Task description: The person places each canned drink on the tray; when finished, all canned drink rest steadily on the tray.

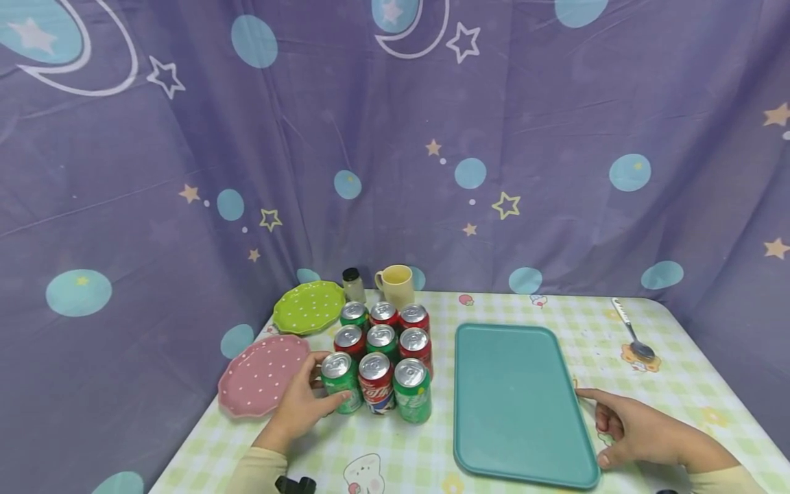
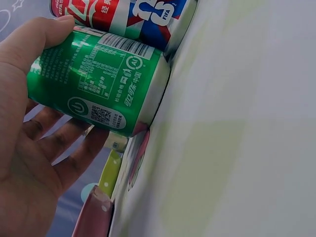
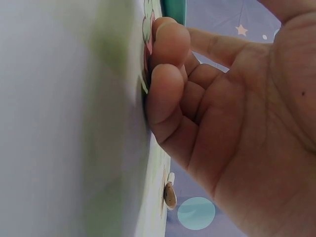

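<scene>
Silver-topped soda cans stand in a three-by-three block, red and green mixed. My left hand (image 1: 304, 403) is around the green soda can (image 1: 349, 396) at the block's front left, thumb on its near side and fingers behind it. In the left wrist view that green can (image 2: 98, 79) stands on the cloth beside a red can (image 2: 123, 19). My right hand (image 1: 642, 425) is at the right edge of a teal tray (image 1: 515, 405): index finger stretched to the rim, thumb near the front corner. Its other fingers (image 3: 165, 91) curl down by the tablecloth in the right wrist view.
A pink dotted plate (image 1: 265, 376) and a green dotted plate (image 1: 308, 307) lie left of the cans. Behind the cans are a dark-lidded jar (image 1: 354, 287) and a yellow mug (image 1: 397, 283). A spoon (image 1: 640, 348) lies far right. Purple curtain (image 1: 395, 137) hangs behind the table.
</scene>
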A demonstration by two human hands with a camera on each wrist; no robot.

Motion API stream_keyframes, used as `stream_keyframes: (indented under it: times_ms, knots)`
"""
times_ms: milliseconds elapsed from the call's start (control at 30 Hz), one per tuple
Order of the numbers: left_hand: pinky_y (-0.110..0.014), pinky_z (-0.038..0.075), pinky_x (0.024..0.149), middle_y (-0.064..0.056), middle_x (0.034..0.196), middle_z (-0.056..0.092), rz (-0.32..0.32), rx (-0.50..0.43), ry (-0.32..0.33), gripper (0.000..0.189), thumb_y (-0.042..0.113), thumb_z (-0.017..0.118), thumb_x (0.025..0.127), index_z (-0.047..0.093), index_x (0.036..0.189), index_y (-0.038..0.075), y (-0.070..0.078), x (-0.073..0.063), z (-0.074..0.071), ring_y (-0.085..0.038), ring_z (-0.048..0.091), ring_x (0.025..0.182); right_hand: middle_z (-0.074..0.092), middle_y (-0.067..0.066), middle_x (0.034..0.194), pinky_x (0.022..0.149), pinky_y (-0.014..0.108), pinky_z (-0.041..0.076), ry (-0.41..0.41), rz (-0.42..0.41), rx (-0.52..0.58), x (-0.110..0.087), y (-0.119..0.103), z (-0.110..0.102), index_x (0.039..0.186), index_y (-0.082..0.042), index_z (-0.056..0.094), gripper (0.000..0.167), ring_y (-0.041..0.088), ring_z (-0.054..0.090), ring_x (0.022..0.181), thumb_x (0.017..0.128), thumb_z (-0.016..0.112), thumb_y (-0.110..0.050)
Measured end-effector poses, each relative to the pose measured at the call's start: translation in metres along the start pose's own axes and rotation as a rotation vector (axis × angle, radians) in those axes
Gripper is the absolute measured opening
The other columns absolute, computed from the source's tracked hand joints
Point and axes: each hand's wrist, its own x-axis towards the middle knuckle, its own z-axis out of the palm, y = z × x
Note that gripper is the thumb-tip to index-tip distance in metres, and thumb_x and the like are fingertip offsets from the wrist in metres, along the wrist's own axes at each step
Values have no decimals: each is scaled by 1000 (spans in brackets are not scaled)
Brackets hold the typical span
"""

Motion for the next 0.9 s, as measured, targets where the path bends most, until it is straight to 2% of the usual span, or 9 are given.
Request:
stream_keyframes:
  times_ms: [267, 500, 633, 733, 900]
  knots:
    - [-33, 57, 87, -4, 118, 68, -24, -11, 48, 70, 13, 96, 75, 58, 134, 12, 4, -2, -7, -17, 66, 103, 55, 11, 93, 51, 34, 41, 5, -7, 7, 0, -2, 1, 153, 20, 25, 104, 6, 46, 65, 81, 91, -14]
    - [-30, 57, 85, -8, 119, 68, -58, -41, 134, 69, 9, 95, 76, 58, 135, 10, 14, -1, -16, -16, 67, 101, 55, 11, 94, 52, 34, 42, 3, -3, -5, 0, -2, 1, 153, 20, 24, 105, 6, 47, 66, 81, 91, -18]
    - [-29, 58, 80, -8, 118, 68, -28, -18, 215, 70, 5, 94, 76, 58, 137, 7, 24, 1, -23, -14, 67, 98, 55, 10, 94, 52, 33, 42, 12, -7, -26, -1, -2, 1, 154, 18, 26, 105, 5, 47, 66, 81, 92, -18]
    - [-24, 57, 81, -4, 119, 66, 9, -7, 271, 72, 0, 93, 76, 59, 139, 7, 35, 2, -28, -12, 66, 98, 55, 10, 93, 52, 32, 42, 17, -13, -32, -1, -2, 1, 154, 18, 27, 104, 4, 47, 66, 80, 92, -18]
    - [-18, 53, 84, -2, 123, 66, 124, -11, 311, 79, -8, 92, 72, 59, 142, 6, 53, 6, -32, -10, 65, 103, 55, 10, 93, 52, 33, 42, 15, -5, -25, 0, -2, 1, 154, 18, 27, 104, 4, 47, 66, 80, 92, -18]
